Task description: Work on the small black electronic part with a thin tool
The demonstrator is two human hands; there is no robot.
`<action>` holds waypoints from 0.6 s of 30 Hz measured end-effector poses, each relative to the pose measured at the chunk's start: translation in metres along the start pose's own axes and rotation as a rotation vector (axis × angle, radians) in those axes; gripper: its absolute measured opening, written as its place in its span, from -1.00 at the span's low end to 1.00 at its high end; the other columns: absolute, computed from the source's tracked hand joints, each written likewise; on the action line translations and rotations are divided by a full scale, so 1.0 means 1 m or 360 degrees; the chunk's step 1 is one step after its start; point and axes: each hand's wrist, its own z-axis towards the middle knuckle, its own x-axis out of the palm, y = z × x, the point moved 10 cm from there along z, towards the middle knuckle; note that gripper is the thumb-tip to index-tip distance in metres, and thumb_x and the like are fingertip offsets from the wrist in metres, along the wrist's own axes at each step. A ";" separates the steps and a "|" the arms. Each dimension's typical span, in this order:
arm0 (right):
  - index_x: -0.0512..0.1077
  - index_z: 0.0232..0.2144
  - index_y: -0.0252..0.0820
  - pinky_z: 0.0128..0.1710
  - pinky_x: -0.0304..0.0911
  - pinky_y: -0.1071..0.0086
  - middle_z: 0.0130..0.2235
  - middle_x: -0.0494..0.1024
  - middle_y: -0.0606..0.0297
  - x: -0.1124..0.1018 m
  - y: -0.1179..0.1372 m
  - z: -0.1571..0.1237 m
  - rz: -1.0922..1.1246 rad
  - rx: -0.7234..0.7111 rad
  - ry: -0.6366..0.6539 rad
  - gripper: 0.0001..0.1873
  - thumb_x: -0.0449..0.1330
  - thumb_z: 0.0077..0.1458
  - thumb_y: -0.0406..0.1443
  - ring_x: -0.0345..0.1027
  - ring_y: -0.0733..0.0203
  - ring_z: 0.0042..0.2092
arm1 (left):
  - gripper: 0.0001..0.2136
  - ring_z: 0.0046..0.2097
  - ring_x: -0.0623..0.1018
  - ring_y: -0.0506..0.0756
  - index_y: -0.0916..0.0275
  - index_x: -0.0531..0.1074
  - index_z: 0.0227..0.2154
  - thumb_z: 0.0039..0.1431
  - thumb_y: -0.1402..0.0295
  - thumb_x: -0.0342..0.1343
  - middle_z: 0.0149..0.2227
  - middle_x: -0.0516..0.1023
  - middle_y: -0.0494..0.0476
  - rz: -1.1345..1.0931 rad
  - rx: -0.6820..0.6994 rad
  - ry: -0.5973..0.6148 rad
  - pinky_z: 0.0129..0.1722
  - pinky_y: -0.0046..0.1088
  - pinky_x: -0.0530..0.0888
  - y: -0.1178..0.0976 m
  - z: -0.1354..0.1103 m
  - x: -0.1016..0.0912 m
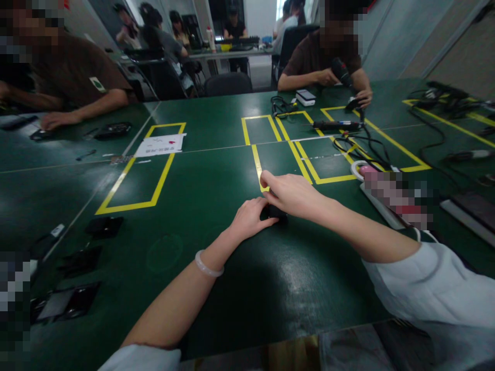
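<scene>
A small black part (277,213) sits on the green table, mostly covered by my two hands. My left hand (253,215) closes on its left side, thumb in front and fingers behind. Over the top reaches my right hand (288,191), its fingers curled down at the far side of the part. Whatever the right fingertips pinch is hidden. Just beyond the hands runs a strip of yellow tape (257,161).
At left lie several black pieces (103,225) and a paper label (160,145). An electric screwdriver (336,125) with coiled cables (367,150) lies at the right, near a phone (381,205). Across the table, a person (323,62) holds a dark tool; another sits far left.
</scene>
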 end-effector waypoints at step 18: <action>0.26 -0.11 -0.16 -0.49 -0.17 0.35 -0.34 0.59 0.20 0.001 -0.002 0.000 -0.0080 0.0001 -0.0011 -0.74 -0.12 0.27 -0.21 0.42 0.13 -0.38 | -0.56 -0.03 0.52 0.25 0.24 0.35 -0.01 0.14 0.09 0.16 -0.04 0.52 0.22 -0.0006 0.0003 0.0015 -0.03 -0.17 0.43 0.001 0.000 0.000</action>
